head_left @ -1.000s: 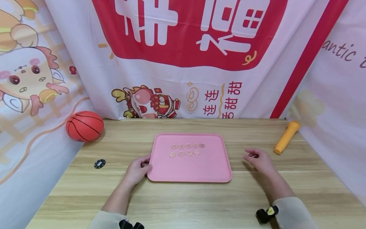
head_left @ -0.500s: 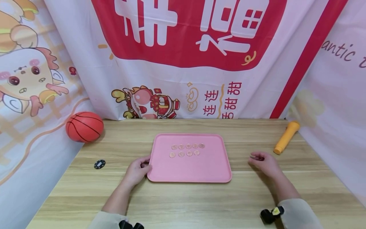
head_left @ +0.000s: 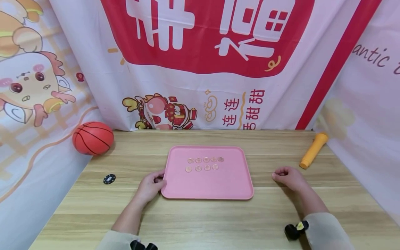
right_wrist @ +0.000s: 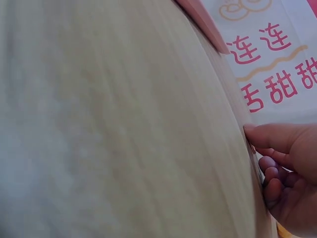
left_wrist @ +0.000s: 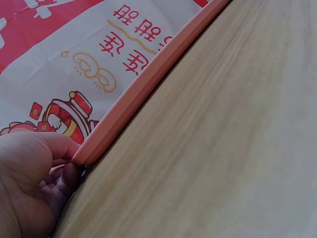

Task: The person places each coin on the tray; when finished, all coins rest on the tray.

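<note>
A pink tray [head_left: 207, 187] lies mid-table with several small clear round coins [head_left: 203, 164] in two rows near its back. My left hand [head_left: 151, 185] grips the tray's front-left corner. In the left wrist view the thumb [left_wrist: 59, 144] lies on the tray rim [left_wrist: 148, 82] and the fingers curl below it. My right hand [head_left: 287, 177] rests on the wooden table [head_left: 200, 222] to the right of the tray, apart from it, fingers curled into a loose fist. In the right wrist view the right hand [right_wrist: 290, 168] shows nothing between its fingers, and the tray's edge [right_wrist: 200, 20] is far off.
An orange basketball [head_left: 92, 138] sits at the table's back left against the printed cloth backdrop. A black chip [head_left: 109, 179] lies left of my left hand. An orange flashlight [head_left: 313, 149] lies at the back right. Cloth walls close in three sides.
My right hand has slid a little to the right, away from the tray, and its fingers have curled in. The left hand and tray have not moved.
</note>
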`<state>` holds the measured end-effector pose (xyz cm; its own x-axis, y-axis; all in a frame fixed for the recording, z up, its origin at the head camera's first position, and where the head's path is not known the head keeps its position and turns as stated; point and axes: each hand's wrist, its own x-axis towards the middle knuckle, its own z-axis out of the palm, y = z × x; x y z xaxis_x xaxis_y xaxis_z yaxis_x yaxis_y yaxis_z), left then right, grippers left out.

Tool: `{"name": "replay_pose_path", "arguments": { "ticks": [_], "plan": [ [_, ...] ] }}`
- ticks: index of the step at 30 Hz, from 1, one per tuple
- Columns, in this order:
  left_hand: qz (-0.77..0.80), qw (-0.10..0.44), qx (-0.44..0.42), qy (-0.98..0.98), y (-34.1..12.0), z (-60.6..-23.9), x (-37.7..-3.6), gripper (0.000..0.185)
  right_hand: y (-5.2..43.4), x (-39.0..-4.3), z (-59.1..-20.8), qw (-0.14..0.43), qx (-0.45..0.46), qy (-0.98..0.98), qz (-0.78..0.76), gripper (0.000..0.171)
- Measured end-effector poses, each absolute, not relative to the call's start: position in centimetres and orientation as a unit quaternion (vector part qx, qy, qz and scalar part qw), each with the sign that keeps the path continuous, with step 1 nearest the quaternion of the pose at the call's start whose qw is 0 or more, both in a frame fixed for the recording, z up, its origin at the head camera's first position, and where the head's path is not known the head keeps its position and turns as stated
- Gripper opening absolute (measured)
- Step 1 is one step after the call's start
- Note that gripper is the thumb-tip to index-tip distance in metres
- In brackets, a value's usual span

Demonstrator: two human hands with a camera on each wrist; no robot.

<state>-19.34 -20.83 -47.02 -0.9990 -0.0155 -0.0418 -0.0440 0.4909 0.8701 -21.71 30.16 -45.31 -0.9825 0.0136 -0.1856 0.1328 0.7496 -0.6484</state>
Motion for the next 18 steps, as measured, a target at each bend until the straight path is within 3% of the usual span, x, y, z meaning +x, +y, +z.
{"name": "replay_pose_path", "arguments": {
  "ticks": [11, 18],
  "plan": [
    [0.504, 0.016, -0.020, 0.863, -20.9, -47.2, -19.5, 0.047, 29.5, -21.7, -45.0, 0.088, 0.045, 0.912, -0.397, 0.035],
    [0.505, 0.019, -0.022, 0.862, -20.9, -47.2, -19.5, 0.047, 27.6, -22.2, -44.1, 0.101, 0.062, 0.884, -0.453, 0.046]
  ]
}}
